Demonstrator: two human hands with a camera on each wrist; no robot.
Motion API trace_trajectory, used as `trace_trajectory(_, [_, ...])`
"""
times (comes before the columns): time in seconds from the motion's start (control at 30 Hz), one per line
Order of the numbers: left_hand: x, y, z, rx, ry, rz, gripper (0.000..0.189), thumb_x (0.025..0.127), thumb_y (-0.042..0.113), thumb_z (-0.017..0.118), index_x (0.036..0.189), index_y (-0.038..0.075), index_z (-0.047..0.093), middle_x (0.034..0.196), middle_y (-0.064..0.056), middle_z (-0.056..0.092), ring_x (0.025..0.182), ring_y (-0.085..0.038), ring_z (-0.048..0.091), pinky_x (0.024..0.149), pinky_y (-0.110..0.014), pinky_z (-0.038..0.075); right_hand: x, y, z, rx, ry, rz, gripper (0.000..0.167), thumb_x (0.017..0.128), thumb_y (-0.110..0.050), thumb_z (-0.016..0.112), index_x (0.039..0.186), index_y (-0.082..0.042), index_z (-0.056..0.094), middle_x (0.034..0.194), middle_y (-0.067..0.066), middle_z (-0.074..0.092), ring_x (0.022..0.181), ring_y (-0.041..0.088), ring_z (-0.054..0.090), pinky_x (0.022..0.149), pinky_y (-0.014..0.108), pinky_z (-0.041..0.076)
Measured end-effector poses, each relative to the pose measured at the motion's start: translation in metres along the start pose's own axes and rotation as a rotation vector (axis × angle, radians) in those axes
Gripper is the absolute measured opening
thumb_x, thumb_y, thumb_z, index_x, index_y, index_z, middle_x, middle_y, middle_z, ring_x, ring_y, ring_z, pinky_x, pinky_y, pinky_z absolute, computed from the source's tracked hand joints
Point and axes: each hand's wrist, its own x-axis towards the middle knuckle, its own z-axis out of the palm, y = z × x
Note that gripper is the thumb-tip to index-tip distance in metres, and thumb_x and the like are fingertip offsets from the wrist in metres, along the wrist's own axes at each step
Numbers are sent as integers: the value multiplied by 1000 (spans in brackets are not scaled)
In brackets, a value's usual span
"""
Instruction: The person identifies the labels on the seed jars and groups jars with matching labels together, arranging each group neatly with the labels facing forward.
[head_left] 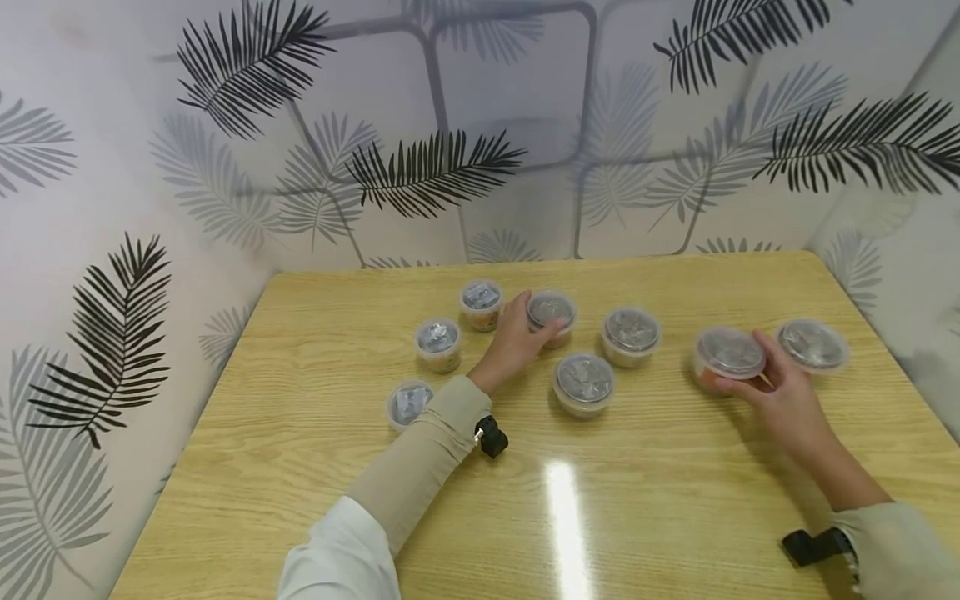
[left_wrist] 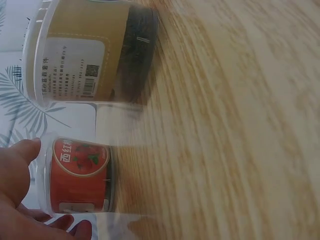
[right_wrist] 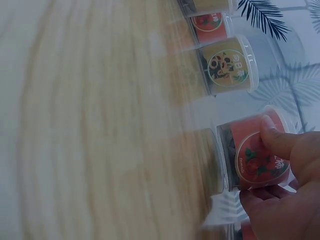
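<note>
Toward the back middle of the table, my left hand (head_left: pixel 513 342) grips a small clear-lidded tub (head_left: pixel 551 307) by its sides near the lid. The left wrist view shows that tub (left_wrist: pixel 82 175) with a red label, thumb on one side and fingers on the other. On the right, my right hand (head_left: pixel 789 404) holds another lidded tub (head_left: pixel 727 354) between thumb and fingers. Its red label (right_wrist: pixel 252 157) with a plant picture faces the right wrist camera. A tub with a tan label (left_wrist: pixel 80 55) stands near the left hand.
Between the hands stand two tubs, one farther back (head_left: pixel 632 333) and one nearer (head_left: pixel 583 383). Another tub (head_left: pixel 813 343) is just beyond the right hand. Three more, including one at the back (head_left: pixel 481 302), line up at left on the wooden table (head_left: pixel 300 467). A patterned wall (head_left: pixel 517 108) rises behind.
</note>
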Motion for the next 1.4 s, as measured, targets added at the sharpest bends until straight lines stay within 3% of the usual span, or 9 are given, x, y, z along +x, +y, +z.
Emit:
trace_trajectory(0.13, [1,-2,2,-35,0,0,80,89,46,57,147,6,21,147,-12,29,134,-23,27,107,-37,28,-2,6,-5,-31,21,-5,86,86,-9,67,150,-7,10,144,25,28,123,3,37,85,4,36])
trace_trajectory(0.53, [-3,0,1,-79,1,-6,78,90,43,58,147,7,20,144,-13,32,130,-22,34,104,-35,32,-7,13,-9,-9,58,-59,85,84,3,65,149,-8,12,136,28,33,115,-3,42,83,4,38])
trace_trajectory(0.67, [-4,-1,1,-88,11,-9,78,90,43,58,147,7,20,144,-13,33,130,-22,33,105,-35,32,-8,15,-11,-16,57,-83,84,84,4,64,149,-8,12,137,28,33,117,-3,41,84,4,38])
trace_trajectory(0.87, [-5,-4,2,-93,22,-6,79,90,43,59,146,3,22,143,-13,36,130,-22,35,105,-35,32,-9,17,-13,-10,53,-55,85,85,1,64,150,-11,10,141,27,30,117,-3,40,84,4,37])
trace_trajectory(1.1, [-9,-5,1,-100,36,-7,81,86,45,62,145,4,25,141,-11,39,127,-20,39,103,-33,34,-12,15,-16,-12,13,-54,89,86,-1,64,150,-12,2,143,31,24,115,-5,41,83,4,38])
trace_trajectory(1.2, [-11,-5,0,-106,40,-2,81,85,47,63,145,5,26,140,-10,41,126,-19,40,102,-33,35,-14,14,-18,-7,-6,-59,91,87,-1,63,150,-16,-2,146,29,21,121,0,38,85,5,38])
trace_trajectory(1.3, [-13,-4,-1,-106,43,4,82,85,48,63,145,5,27,139,-10,42,125,-19,42,100,-33,37,-20,13,-21,-32,-15,-56,94,87,-2,63,150,-19,-5,144,32,21,124,4,36,86,6,38])
trace_trajectory(1.4, [-14,-4,-1,-99,49,9,83,84,48,64,144,4,28,137,-10,44,122,-19,44,98,-33,39,-28,9,-24,-123,6,-42,99,86,-5,66,149,-15,-9,135,34,32,114,4,45,82,4,38])
